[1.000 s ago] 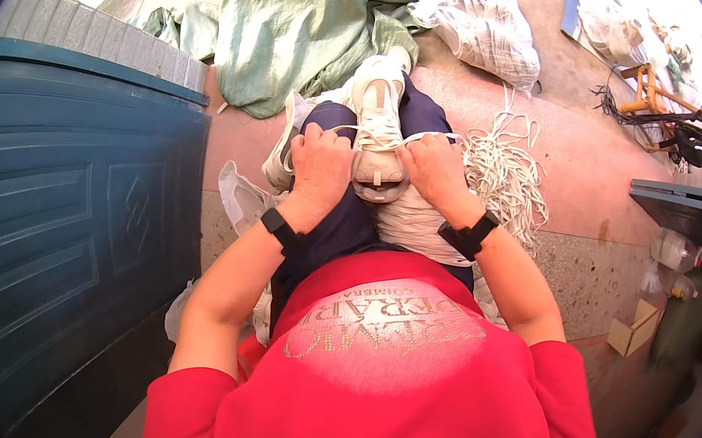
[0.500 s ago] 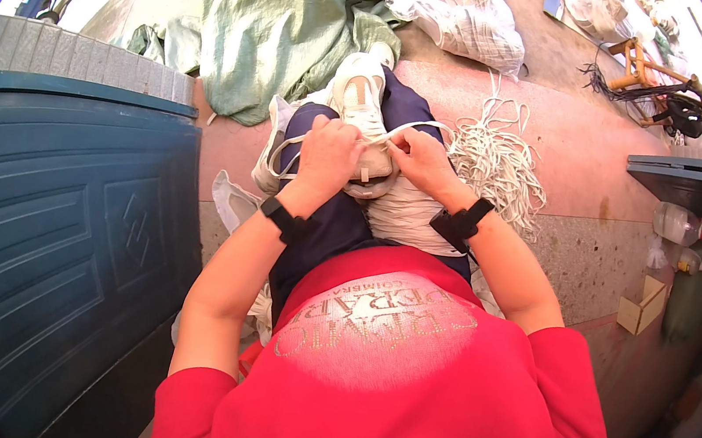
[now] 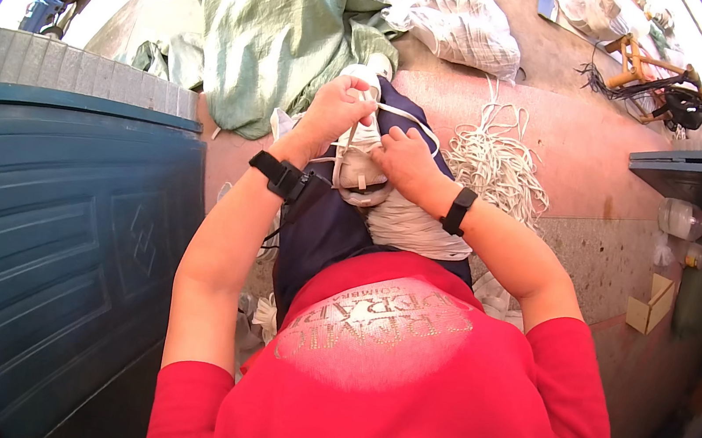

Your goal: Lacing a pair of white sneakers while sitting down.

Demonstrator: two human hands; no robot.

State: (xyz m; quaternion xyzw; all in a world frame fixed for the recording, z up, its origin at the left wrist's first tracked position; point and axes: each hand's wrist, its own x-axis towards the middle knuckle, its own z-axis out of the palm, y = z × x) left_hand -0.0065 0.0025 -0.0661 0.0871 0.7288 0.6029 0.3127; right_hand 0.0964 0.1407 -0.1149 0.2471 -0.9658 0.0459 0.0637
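A pale sneaker (image 3: 362, 173) rests on my lap between my thighs, its toe pointing toward me. My left hand (image 3: 336, 116) is raised over the lacing area, thumb and forefinger pinched on a white shoelace (image 3: 408, 118). Part of the lace hangs down to the shoe and another part loops out past my right hand. My right hand (image 3: 414, 167) lies against the shoe's right side, with its fingers curled at the edge of the upper. The fingertips are partly hidden, and whether they also catch the lace cannot be seen.
A tangled heap of white laces (image 3: 500, 163) lies right of my legs, near a wound white bundle (image 3: 416, 226). Ahead are a green cloth (image 3: 278, 32) and a filled white plastic bag (image 3: 456, 25). A blue panelled door (image 3: 55, 242) stands at left; a small cardboard box (image 3: 649, 304) sits at right.
My left hand has lifted up and away from the shoe with the lace in its pinch. The right hand has shifted slightly down and inward against the shoe.
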